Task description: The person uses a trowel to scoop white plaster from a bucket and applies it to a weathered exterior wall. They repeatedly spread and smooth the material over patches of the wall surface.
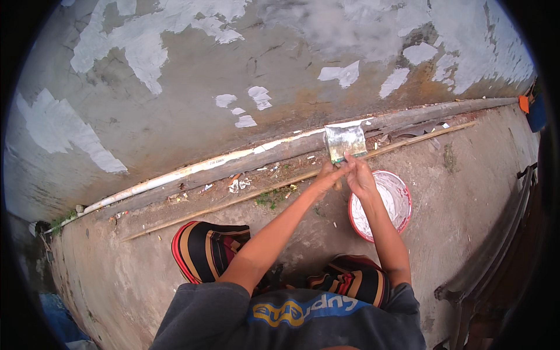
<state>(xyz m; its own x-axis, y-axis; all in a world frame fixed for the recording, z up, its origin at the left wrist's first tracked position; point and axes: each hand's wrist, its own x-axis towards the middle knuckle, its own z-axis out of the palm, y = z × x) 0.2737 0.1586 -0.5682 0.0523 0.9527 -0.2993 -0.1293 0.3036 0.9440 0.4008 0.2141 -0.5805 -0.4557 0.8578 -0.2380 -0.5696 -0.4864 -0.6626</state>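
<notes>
A wide putty knife (345,142) with a flat metal blade is held out in front of me, and white paste lines the blade's far edge. My left hand (328,175) is closed around its handle, whose brownish end shows just below the fingers. Beside it, my right hand (360,175) grips the tool near the blade's base, its fingertips meeting the left hand's. Exactly how the fingers overlap is hidden. Partly beneath my right forearm stands a round red-rimmed bucket (402,201) of white paste, smeared along its inner wall.
A grey wall (192,76) with white patches rises ahead. Along its foot runs a whitish pipe (192,169), with a long wooden strip (227,199) on the concrete floor (134,262) nearer me. Litter and weeds lie between. Dark stacked material (490,245) stands at right.
</notes>
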